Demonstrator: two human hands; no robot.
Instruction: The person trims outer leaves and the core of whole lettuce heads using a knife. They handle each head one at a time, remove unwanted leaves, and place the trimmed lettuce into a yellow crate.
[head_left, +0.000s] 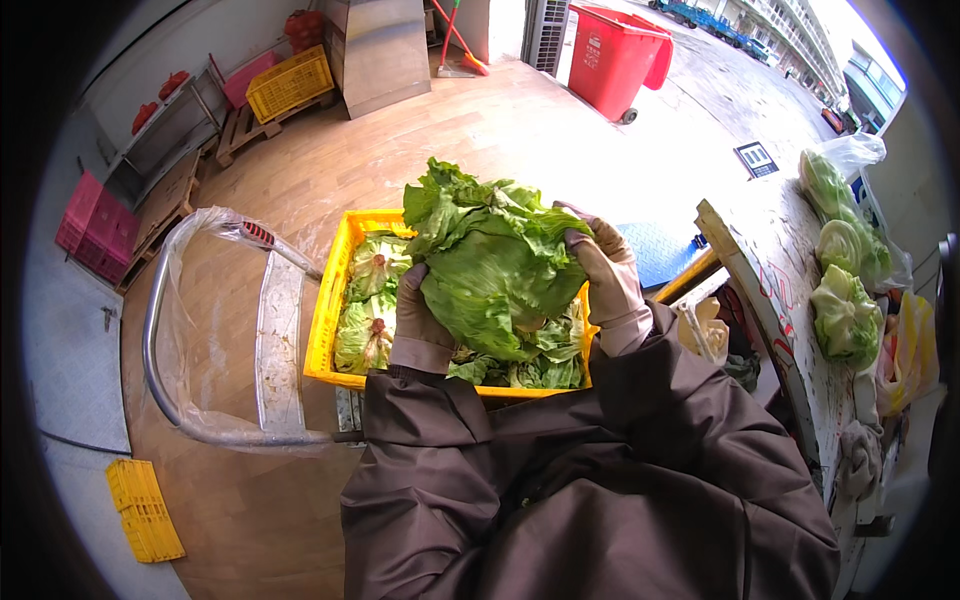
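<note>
Between my two gloved hands is a large head of leafy green lettuce (499, 262), raised above a yellow plastic crate (319, 352). My left hand (421, 319) grips its lower left side. On the upper right, my right hand (609, 266) holds the outer leaves, thumb toward me. Inside the crate lie more lettuce heads (375, 330), two of them with browned cut stems facing up. The held lettuce hides the middle of the crate and its far right corner.
Left of the crate is a hand cart's metal handle (154, 330) wrapped in clear plastic. At right, a worn tabletop (799, 315) bears a lettuce head (846, 319) and bagged vegetables (855, 202). A blue floor scale platform (660, 251) sits beyond the crate. Farther off stands a red wheeled bin (611, 64).
</note>
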